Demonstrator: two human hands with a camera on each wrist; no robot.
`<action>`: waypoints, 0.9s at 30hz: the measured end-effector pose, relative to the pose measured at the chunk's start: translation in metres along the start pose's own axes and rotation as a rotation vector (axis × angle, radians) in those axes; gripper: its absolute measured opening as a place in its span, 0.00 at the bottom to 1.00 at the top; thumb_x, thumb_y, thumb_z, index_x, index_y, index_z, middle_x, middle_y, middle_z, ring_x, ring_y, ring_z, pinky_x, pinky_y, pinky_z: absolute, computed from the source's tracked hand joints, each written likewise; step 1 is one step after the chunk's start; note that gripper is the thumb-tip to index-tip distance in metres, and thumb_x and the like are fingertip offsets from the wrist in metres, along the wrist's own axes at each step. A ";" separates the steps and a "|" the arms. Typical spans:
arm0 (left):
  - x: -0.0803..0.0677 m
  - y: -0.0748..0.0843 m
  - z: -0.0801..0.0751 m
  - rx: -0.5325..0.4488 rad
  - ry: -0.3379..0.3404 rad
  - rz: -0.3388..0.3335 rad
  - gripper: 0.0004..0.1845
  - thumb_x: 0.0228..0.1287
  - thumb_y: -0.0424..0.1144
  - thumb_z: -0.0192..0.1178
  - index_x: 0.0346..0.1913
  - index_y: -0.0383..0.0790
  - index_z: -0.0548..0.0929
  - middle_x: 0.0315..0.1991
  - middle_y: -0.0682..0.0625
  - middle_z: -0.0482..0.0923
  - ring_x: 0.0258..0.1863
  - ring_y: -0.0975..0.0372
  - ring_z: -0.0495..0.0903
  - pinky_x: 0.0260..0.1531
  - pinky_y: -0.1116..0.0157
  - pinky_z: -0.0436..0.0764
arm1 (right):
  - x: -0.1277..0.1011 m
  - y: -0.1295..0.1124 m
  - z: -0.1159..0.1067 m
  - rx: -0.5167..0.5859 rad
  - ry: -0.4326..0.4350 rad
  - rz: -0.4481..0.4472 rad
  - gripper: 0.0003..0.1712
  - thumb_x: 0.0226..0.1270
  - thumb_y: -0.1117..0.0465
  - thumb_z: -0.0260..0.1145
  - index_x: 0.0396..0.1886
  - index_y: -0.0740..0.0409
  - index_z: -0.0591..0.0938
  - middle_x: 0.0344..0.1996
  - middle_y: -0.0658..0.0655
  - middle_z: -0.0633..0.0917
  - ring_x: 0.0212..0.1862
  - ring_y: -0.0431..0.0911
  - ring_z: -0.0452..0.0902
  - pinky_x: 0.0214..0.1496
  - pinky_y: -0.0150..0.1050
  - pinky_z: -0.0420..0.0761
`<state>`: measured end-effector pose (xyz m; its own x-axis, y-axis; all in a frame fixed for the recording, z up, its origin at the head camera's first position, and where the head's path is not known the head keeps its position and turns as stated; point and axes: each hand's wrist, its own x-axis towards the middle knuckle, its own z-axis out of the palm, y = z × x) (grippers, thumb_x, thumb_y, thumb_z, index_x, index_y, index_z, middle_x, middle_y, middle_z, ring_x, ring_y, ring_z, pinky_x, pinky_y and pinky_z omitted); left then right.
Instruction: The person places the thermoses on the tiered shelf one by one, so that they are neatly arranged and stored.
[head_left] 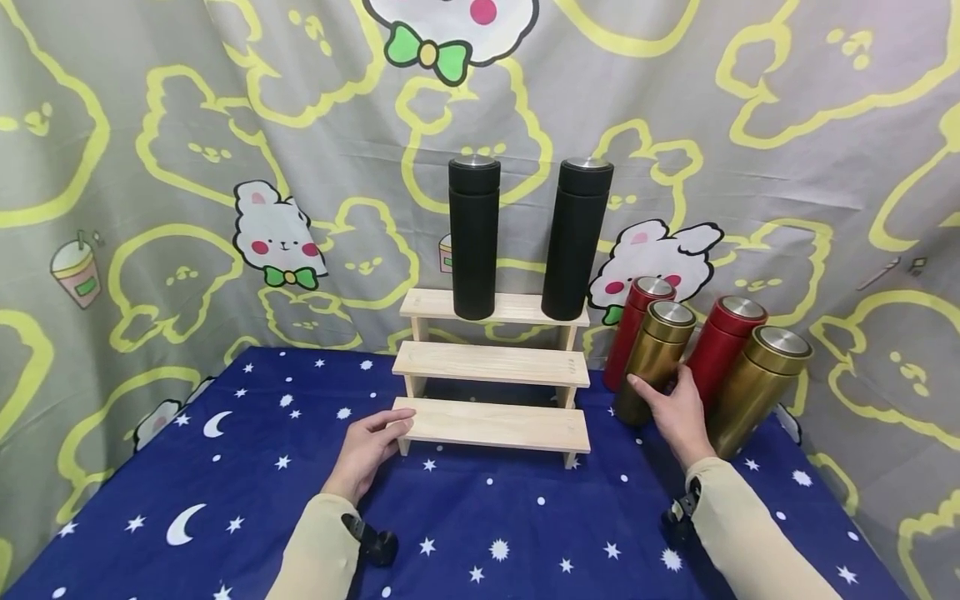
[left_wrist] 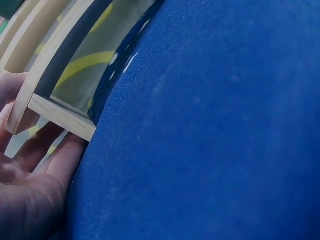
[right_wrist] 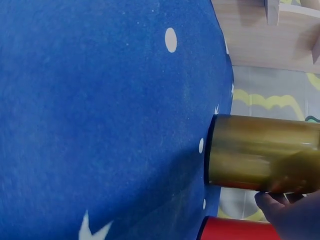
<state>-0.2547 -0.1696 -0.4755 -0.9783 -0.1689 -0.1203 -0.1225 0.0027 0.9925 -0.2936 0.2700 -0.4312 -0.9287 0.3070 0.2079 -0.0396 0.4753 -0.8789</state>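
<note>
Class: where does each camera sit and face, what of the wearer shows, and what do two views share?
Head: on the head, facing forward and down at the three-tier wooden rack; left hand, right hand and sleeves show.
Left wrist: on that wrist, facing blue tablecloth and the rack's end; left hand shows.
Right wrist: on that wrist, facing the gripped gold flask; right hand shows.
Head and right wrist share that flask.

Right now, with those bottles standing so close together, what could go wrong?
The right hand might knock over the red bottles crowded around the gold bottle it grips.
The left hand holds the end of the wooden rack; a jolt there could topple the tall black bottles on its top step.
</note>
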 end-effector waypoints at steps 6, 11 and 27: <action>-0.001 0.002 -0.002 -0.001 -0.005 0.000 0.16 0.61 0.34 0.69 0.51 0.33 0.86 0.60 0.38 0.75 0.53 0.53 0.78 0.54 0.53 0.77 | 0.000 -0.003 0.000 0.015 -0.016 0.016 0.47 0.64 0.48 0.70 0.71 0.69 0.58 0.64 0.73 0.68 0.65 0.64 0.65 0.67 0.57 0.64; 0.001 0.001 0.000 -0.006 -0.014 0.002 0.16 0.61 0.35 0.69 0.52 0.33 0.85 0.60 0.38 0.74 0.54 0.52 0.78 0.54 0.53 0.76 | 0.000 -0.004 -0.002 0.072 -0.018 0.048 0.48 0.64 0.51 0.71 0.73 0.68 0.57 0.66 0.72 0.67 0.66 0.63 0.64 0.67 0.57 0.63; -0.003 0.001 0.001 -0.024 -0.007 0.004 0.16 0.62 0.34 0.68 0.52 0.33 0.85 0.61 0.36 0.73 0.54 0.51 0.78 0.55 0.52 0.75 | -0.008 -0.006 -0.007 0.107 -0.030 0.103 0.53 0.63 0.50 0.71 0.76 0.66 0.53 0.70 0.71 0.62 0.68 0.63 0.60 0.68 0.57 0.62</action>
<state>-0.2522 -0.1682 -0.4742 -0.9798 -0.1621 -0.1168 -0.1150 -0.0204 0.9932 -0.2836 0.2702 -0.4245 -0.9403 0.3245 0.1028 0.0189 0.3514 -0.9360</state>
